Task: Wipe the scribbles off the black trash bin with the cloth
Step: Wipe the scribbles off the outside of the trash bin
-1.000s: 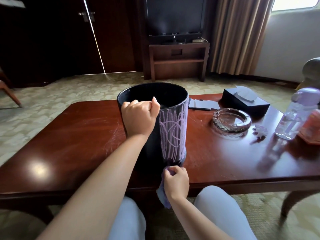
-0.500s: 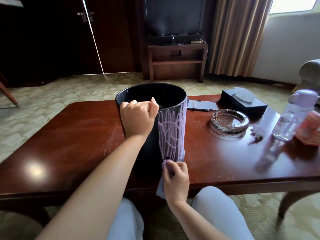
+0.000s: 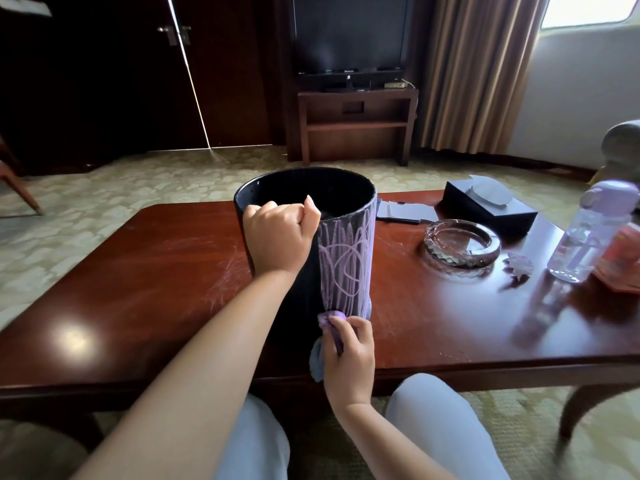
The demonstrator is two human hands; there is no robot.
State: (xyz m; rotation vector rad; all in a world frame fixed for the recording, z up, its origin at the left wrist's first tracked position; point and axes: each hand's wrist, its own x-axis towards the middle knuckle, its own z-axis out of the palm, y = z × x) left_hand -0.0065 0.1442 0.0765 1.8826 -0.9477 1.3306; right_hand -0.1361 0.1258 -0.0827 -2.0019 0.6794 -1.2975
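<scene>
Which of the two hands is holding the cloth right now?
The right hand, low at the base of the black trash bin, pinches the cloth. The left hand only grips the bin's rim.

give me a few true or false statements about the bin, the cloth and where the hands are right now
1. The left hand grips the rim of the black trash bin. True.
2. The right hand holds the cloth near the top of the bin. False: the cloth is at the bin's base.
3. The purple scribbles are all gone. False: they still cover the bin's side.
4. The bin stands upright on the table. True.
5. The glass ashtray is inside the bin. False: it sits on the table, to the right.
</scene>
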